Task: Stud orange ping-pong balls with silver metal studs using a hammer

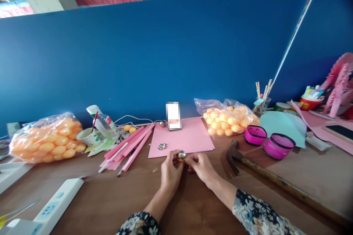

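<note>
A small shiny ball (181,155), silvery on top and golden below, is held between the fingertips of my left hand (171,170). My right hand (200,167) is closed, its thumb and index finger pinched at the ball's right side; whether something tiny is between them is too small to tell. Just beyond my hands lies a pink paper sheet (187,136), with a little cluster of silvery pieces (162,146) on it. Near the sheet's back edge sit another shiny ball (162,123) and an upright, blurred-out white object (173,116).
Bags of orange balls stand at left (52,141) and right (227,119). Pink strips (132,147) lie left of the sheet. A hammer (275,180) and magenta bands (279,146) are at right. A power strip (52,205) lies front left. A blue partition (154,55) rises behind.
</note>
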